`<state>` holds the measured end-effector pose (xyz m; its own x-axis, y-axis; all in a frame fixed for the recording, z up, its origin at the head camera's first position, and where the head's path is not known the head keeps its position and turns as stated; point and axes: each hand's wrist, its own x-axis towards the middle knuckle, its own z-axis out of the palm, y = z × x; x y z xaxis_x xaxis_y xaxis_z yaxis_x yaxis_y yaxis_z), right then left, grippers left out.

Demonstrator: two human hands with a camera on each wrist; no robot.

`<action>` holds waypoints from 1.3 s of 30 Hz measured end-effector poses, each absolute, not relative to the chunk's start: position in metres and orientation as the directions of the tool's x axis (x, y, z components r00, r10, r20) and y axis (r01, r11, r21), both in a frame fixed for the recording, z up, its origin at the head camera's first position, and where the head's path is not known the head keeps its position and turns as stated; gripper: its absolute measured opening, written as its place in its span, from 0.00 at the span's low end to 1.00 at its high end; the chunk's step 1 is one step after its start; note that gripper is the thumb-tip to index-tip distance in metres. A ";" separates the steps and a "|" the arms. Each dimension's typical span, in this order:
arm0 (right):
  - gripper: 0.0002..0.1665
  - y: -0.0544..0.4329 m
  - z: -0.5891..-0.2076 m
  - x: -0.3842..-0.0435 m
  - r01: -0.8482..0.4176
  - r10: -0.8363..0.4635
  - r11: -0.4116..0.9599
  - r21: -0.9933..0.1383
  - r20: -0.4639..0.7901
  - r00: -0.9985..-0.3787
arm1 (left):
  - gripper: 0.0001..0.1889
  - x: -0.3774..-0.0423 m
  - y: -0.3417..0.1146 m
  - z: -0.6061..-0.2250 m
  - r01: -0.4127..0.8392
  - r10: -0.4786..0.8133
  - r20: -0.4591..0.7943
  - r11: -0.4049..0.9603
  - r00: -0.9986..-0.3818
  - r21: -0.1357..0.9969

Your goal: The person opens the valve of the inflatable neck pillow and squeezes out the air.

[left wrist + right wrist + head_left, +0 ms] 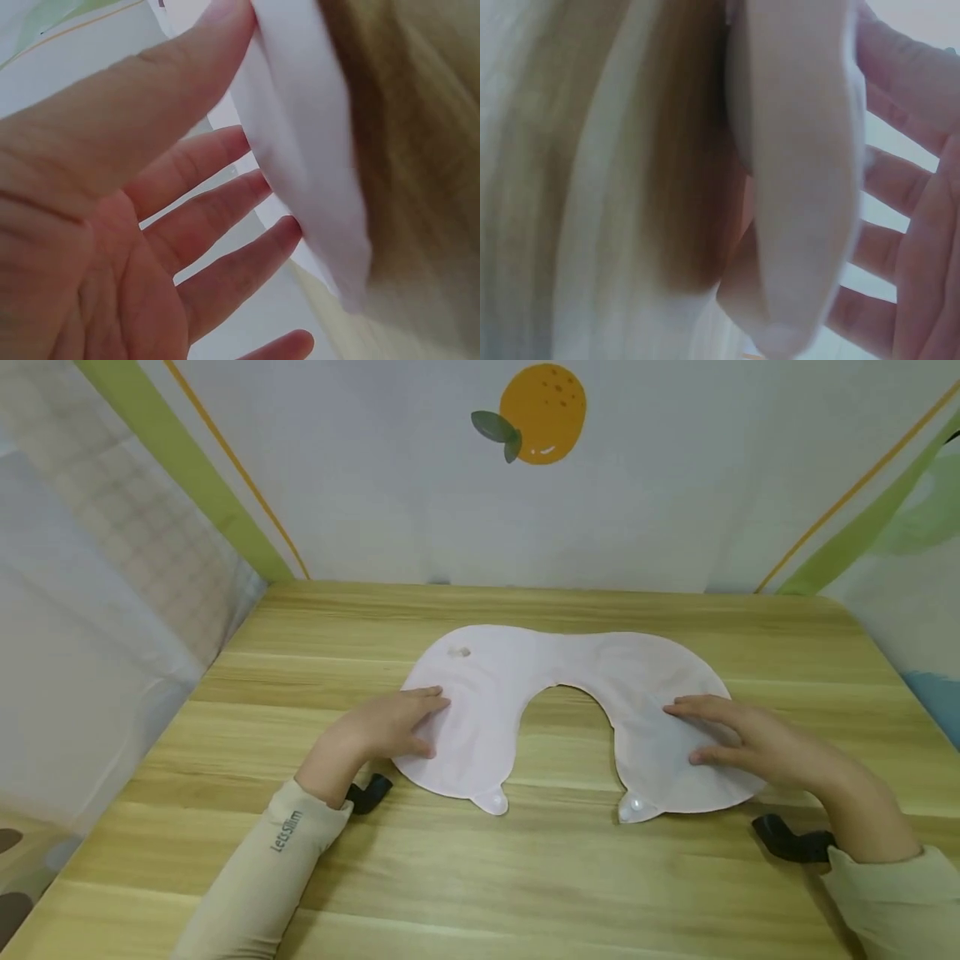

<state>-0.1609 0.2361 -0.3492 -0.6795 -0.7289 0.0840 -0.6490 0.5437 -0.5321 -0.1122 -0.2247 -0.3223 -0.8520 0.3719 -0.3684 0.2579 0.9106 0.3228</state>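
A pale pink U-shaped inflatable neck pillow (pixel 555 658) lies on the table, its opening towards me, looking rather flat. Near its far left edge sits a small valve (pixel 460 652), and both near ends carry snap tabs (pixel 491 802). My left hand (pixel 390 722) touches the left lobe with fingers spread. On the right lobe rests my right hand (pixel 761 745), fingers extended. In the left wrist view, straight fingertips meet the pillow's edge (pixel 307 127). The right wrist view shows the pillow's edge (pixel 802 172) beside the right fingers, whose tips are partly hidden.
The wood-grain table (pixel 480 885) extends on all sides of the pillow. Behind it hangs a white cloth (pixel 375 468) with a printed orange (pixel 543 414). Black curved pieces (pixel 791 842) show at both wrists, below the hands.
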 end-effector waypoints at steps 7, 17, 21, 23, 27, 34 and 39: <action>0.33 0.230 -0.350 -0.169 -0.656 -0.735 0.529 -0.538 0.096 -0.671 | 0.37 -0.116 -0.230 -0.326 0.233 0.351 -0.375 0.917 -0.858 0.323; 0.31 0.225 -0.348 -0.181 -0.629 -0.720 0.562 -0.537 0.056 -0.692 | 0.38 -0.129 -0.231 -0.329 0.222 0.353 -0.398 0.914 -0.847 0.339; 0.31 0.224 -0.347 -0.188 -0.607 -0.706 0.593 -0.530 0.020 -0.708 | 0.38 -0.137 -0.234 -0.329 0.236 0.361 -0.391 0.913 -0.846 0.332; 0.32 0.224 -0.346 -0.191 -0.595 -0.697 0.612 -0.521 0.001 -0.717 | 0.38 -0.142 -0.235 -0.329 0.241 0.364 -0.390 0.913 -0.846 0.329; 0.32 0.223 -0.345 -0.196 -0.563 -0.675 0.642 -0.521 -0.037 -0.737 | 0.38 -0.152 -0.237 -0.331 0.244 0.367 -0.395 0.913 -0.842 0.328; 0.32 0.223 -0.345 -0.206 -0.534 -0.664 0.650 -0.541 -0.062 -0.745 | 0.37 -0.168 -0.237 -0.333 0.251 0.378 -0.402 0.909 -0.834 0.333; 0.32 0.223 -0.344 -0.210 -0.524 -0.652 0.666 -0.531 -0.072 -0.755 | 0.38 -0.175 -0.235 -0.332 0.241 0.366 -0.412 0.914 -0.834 0.325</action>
